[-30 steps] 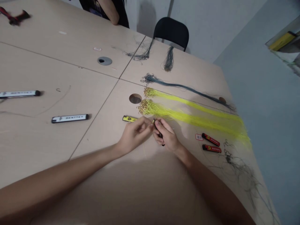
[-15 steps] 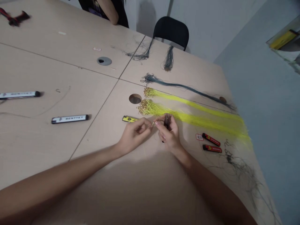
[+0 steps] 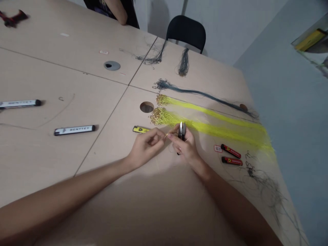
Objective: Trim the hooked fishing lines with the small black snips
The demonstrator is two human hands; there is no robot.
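Note:
My left hand point(image 3: 147, 147) pinches a thin yellow fishing line point(image 3: 166, 135) between thumb and fingertips. Almost touching it, my right hand point(image 3: 186, 143) has thumb and finger at the same line. Small thread snips point(image 3: 181, 130) are held in the right hand, blades pointing up and away. Whether a hook sits between the fingertips is too small to make out. Just beyond my hands lies a thick bundle of yellow lines point(image 3: 217, 131) with gold hooks point(image 3: 157, 116) at its left end. A yellow lighter point(image 3: 139, 129) is partly hidden behind my left hand.
A second yellow bundle point(image 3: 200, 108) and a dark line bundle point(image 3: 202, 92) lie farther back. Two red lighters point(image 3: 231, 160) and tangled dark lines point(image 3: 266, 186) are at right. BENTTEY-marked tools point(image 3: 74, 130) lie left. A person's arm point(image 3: 118, 12) rests at the far edge.
The snips have turned in my right hand, so their bright blades now show upright. My fingertips stay close together at the line. The view has shifted slightly.

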